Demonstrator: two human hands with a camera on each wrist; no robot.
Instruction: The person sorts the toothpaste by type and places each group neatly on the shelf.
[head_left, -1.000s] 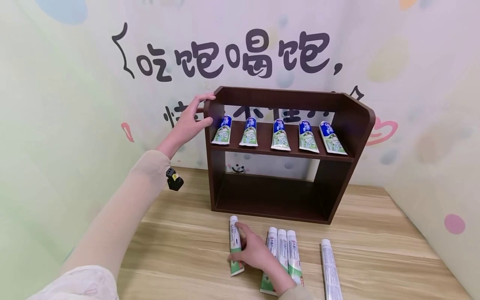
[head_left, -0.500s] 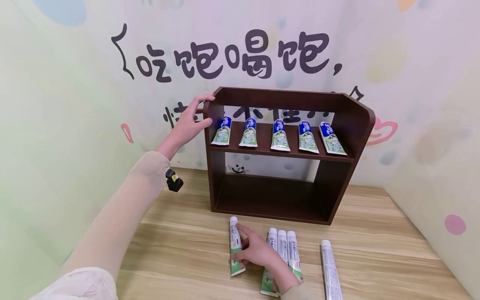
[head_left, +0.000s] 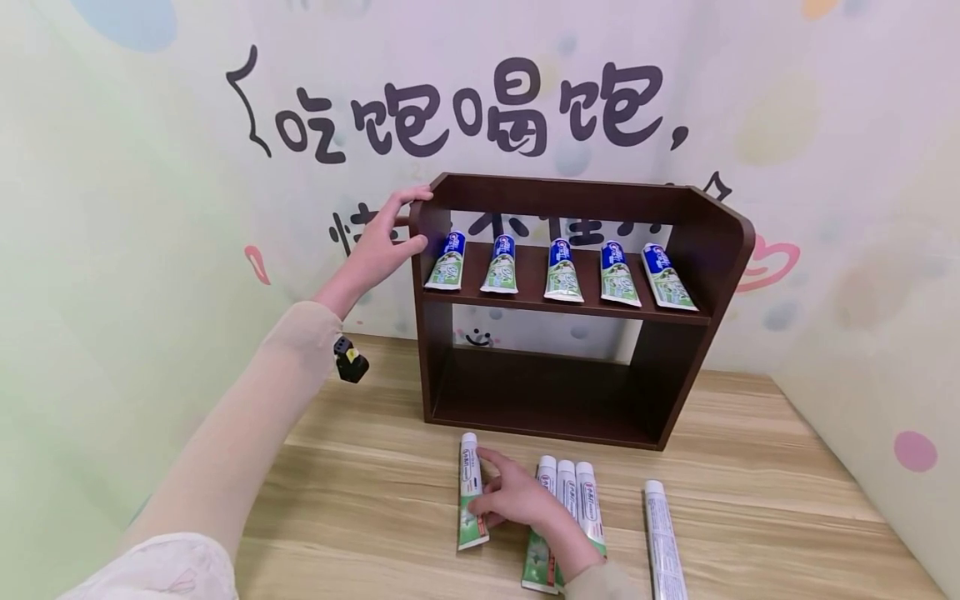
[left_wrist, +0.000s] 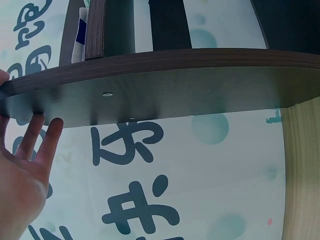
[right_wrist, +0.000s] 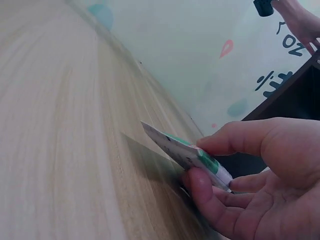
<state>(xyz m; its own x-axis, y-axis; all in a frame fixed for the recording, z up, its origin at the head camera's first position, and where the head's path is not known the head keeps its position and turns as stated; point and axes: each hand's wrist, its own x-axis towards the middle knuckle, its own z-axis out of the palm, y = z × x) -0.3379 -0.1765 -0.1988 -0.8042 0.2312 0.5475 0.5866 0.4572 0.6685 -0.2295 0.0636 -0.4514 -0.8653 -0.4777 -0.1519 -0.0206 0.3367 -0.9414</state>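
Behind our wooden surface stands a wall with dark writing. Our left arm is stretched forward, the left hand holding the brown rack by its side with spread fingers. In front, our right hand, turned leftward, pinches one green-white tube, its tail lifted above the surface.

Beige sleeve, black wrist camera
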